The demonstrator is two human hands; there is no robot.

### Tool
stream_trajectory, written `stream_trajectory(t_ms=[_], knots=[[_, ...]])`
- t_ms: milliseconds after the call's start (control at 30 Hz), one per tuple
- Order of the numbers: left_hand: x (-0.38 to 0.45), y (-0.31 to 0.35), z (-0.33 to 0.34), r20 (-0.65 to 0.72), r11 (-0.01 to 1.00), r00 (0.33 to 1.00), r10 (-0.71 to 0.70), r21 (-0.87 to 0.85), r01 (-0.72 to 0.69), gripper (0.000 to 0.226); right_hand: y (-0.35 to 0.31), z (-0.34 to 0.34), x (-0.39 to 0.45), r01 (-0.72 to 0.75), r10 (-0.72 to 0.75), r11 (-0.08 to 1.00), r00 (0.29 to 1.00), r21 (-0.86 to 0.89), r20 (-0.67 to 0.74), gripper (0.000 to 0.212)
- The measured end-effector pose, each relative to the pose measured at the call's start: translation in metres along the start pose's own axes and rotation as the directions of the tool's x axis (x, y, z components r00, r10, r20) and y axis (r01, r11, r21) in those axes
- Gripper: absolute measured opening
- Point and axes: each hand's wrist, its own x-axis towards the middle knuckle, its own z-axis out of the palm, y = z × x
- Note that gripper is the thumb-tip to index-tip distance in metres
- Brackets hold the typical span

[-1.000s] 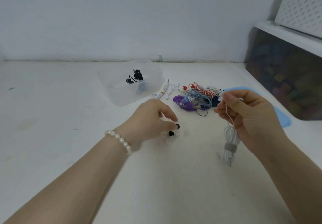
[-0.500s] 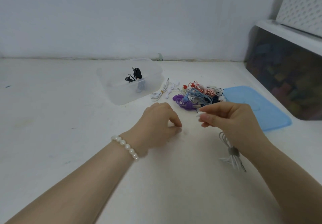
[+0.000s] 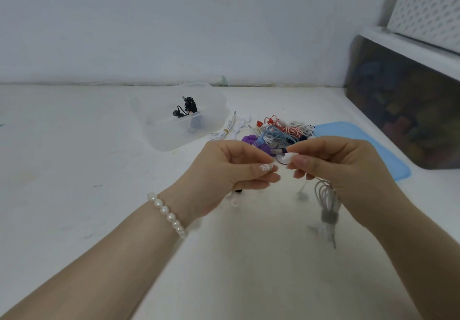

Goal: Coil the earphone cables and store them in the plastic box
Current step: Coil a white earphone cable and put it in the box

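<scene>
I see the right hand (image 3: 348, 170) pinching a white earbud (image 3: 290, 157) of the banded earphone coil (image 3: 327, 202), the left hand (image 3: 231, 172) pinching something small; next, the plastic box (image 3: 161, 138) at eleven o'clock.

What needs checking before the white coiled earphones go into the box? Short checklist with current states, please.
1. Coil bound: ok. A grey strap wraps the white earphone coil hanging below the right hand.
2. Right hand's hold: ok, it pinches a white earbud.
3. Left hand: cannot tell what its curled fingers hold; something dark and white shows below it.
4. Loose ends: not ok. The second earbud and the plug dangle free of the coil.
5. Plastic box open: ok. Its blue lid lies to the right on the table.
6. Room inside: ok. Only black earphones are visible in it.
</scene>
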Motion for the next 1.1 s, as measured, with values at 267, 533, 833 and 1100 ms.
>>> stream_trajectory(t_ms=[267, 533, 833, 1100], knots=[[-0.002, -0.001, 0.006, -0.025, 0.981, 0.994, 0.109, 0.164, -0.104, 0.025, 0.0, 0.005, -0.004, 0.015, -0.016, 1.0, 0.999, 0.023, 0.042, 0.019], [-0.002, -0.001, 0.001, -0.035, 0.995, 0.997, 0.07, 0.074, -0.068, 0.02, 0.003, 0.006, -0.002, 0.028, -0.028, 1.0, 0.999, 0.004, 0.028, 0.015], [-0.003, 0.0, 0.005, -0.034, 0.998, 0.999, -0.022, -0.063, 0.02, 0.02, 0.005, 0.007, -0.003, 0.063, -0.064, 0.995, 0.998, -0.073, -0.014, 0.008], [-0.001, -0.002, 0.005, -0.057, 0.996, 0.997, -0.043, -0.077, 0.039, 0.024, 0.007, 0.008, -0.003, 0.057, -0.06, 0.995, 0.997, -0.077, -0.038, 0.009]])
